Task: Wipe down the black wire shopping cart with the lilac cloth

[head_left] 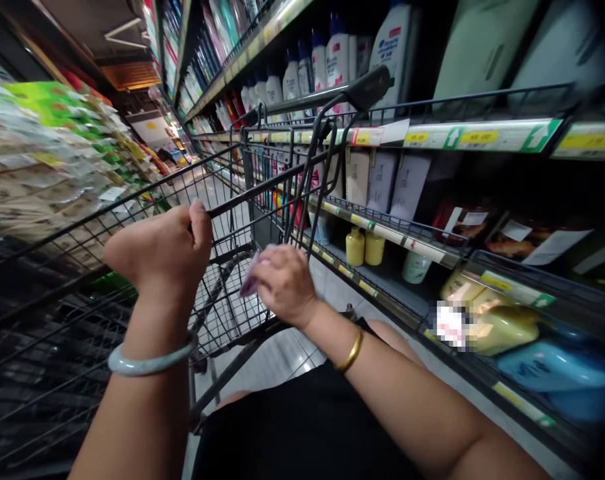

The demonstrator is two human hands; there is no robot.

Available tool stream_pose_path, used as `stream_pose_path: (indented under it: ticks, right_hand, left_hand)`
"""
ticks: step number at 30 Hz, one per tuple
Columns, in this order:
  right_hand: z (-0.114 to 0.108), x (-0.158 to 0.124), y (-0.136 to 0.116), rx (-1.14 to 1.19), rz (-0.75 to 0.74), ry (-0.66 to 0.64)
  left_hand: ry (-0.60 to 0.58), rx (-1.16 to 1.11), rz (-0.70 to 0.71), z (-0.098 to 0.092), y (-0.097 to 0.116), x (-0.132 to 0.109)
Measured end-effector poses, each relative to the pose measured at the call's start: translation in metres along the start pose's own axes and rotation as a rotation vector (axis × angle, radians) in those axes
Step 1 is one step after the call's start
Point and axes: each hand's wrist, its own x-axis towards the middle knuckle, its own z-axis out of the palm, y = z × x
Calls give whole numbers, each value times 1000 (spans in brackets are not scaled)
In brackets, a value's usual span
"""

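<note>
My left hand [162,247], with a pale jade bangle at the wrist, is closed around the dark top rail of a black wire shopping cart [217,293]. Over the cart's near side, my right hand [285,283] pinches a small, crumpled purple cloth or packet [252,275]; which of the two it is cannot be made out. A gold bangle [351,351] circles the right wrist. The cart's raised handle [322,100] stands beyond both hands, beside the shelves.
Shelves on the right hold white shampoo bottles [336,60], boxes [381,180], yellow bottles [355,247] and blue packs [552,367]. Stacked packages [47,167] fill the left side. A tiled aisle floor [282,360] runs between them into the distance.
</note>
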Motion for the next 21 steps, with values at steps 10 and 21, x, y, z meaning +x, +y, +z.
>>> stream_pose_path:
  ticks: [10, 21]
  right_hand:
    - [-9, 13, 2, 72, 116, 43]
    - [3, 8, -13, -28, 112, 55]
  left_hand:
    - [29, -57, 12, 1, -6, 0]
    - [23, -64, 160, -3, -17, -6]
